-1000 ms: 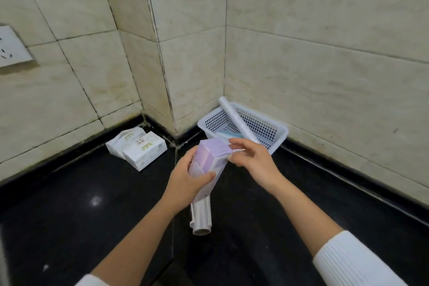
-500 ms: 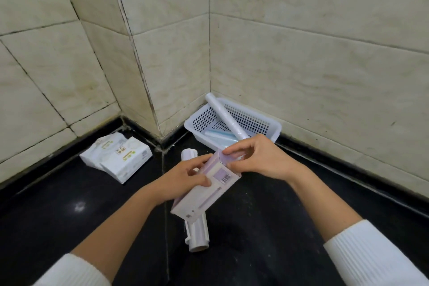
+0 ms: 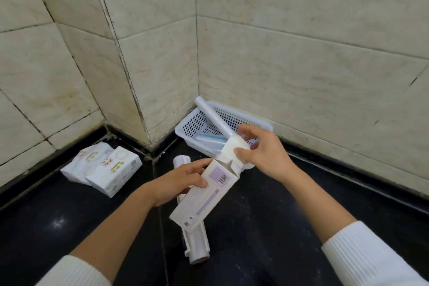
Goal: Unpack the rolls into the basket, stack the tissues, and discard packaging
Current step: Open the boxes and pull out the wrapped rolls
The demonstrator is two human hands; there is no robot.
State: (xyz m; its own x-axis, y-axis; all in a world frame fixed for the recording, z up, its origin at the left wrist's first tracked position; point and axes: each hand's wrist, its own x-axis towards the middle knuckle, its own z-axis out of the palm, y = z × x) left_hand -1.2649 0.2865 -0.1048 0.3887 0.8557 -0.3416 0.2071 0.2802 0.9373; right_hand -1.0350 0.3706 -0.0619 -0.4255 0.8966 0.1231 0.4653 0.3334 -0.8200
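Just in front of the basket (image 3: 260, 124), the left hand (image 3: 178, 181) is gripping the open box (image 3: 204, 195) while the right hand (image 3: 262, 153) is pinching the roll (image 3: 234, 148) emerging from it. Unpacking is underway; next, probably, comes sliding it free into the basket.

Both forearms are bare, with white ribbed knit sleeves pushed up toward the elbows: the left sleeve (image 3: 72, 271) and the right sleeve (image 3: 371, 255). The left hand (image 3: 178, 183) and right hand (image 3: 264, 153) are bare.
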